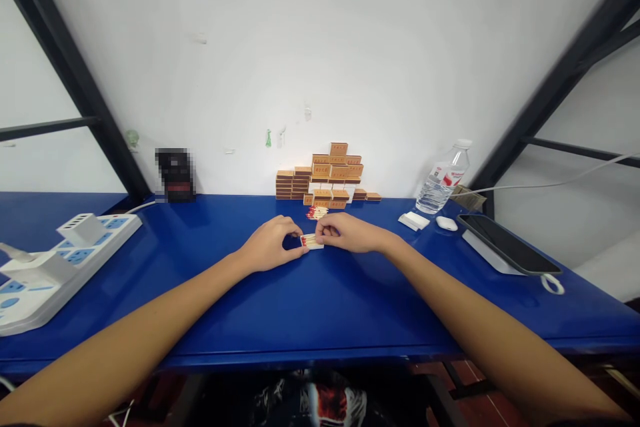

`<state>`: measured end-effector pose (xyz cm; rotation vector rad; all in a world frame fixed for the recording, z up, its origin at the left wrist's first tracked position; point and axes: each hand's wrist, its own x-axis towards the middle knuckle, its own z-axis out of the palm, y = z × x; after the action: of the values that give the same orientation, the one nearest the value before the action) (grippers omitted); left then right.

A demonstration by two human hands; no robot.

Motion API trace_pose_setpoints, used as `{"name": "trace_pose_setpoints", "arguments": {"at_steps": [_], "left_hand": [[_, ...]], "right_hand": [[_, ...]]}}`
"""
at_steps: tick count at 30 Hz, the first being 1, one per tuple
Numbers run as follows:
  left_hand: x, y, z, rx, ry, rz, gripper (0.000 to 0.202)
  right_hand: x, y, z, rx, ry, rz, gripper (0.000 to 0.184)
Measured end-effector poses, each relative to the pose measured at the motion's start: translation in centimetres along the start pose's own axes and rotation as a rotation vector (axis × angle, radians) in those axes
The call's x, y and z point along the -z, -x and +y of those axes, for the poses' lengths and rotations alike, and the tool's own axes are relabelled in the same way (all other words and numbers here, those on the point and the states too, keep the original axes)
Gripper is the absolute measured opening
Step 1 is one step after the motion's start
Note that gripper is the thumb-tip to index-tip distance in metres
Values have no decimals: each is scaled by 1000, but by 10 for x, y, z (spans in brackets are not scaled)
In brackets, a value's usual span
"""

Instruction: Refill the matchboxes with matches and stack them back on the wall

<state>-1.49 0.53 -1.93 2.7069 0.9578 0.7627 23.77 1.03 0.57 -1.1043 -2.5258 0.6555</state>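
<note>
A small white matchbox tray (313, 246) lies on the blue table, with red-tipped matches (309, 240) in it. My left hand (270, 243) grips the tray's left end between thumb and fingers. At the right end, my right hand (345, 232) has its fingertips pinched together over the tray; what they hold, if anything, is hidden. Just behind the tray is a loose pile of red-headed matches (317, 212). Beyond that pile, several matchboxes (337, 170) are stacked against the wall, with lower stacks (293, 184) at their left.
To the left are a white power strip (95, 260) with plugged-in adapters and a blurred dark object (175, 175). On the right stand a water bottle (443, 180), white card pieces (414, 221), a white earphone case (447, 223) and a propped phone (507, 243). A cable (550, 185) crosses there.
</note>
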Motion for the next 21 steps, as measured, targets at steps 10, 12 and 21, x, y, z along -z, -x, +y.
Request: {"name": "trace_pose_setpoints", "arguments": {"at_steps": [10,12,21], "left_hand": [[0,0,3,16,13,12,26],[1,0,3,18,15,29,26],[-1,0,4,7,41,97,27]], "right_hand": [[62,20,65,-254,-64,138,37],[75,32,89,-451,139,258,28],[96,53,145,-749,577,455,24]]}}
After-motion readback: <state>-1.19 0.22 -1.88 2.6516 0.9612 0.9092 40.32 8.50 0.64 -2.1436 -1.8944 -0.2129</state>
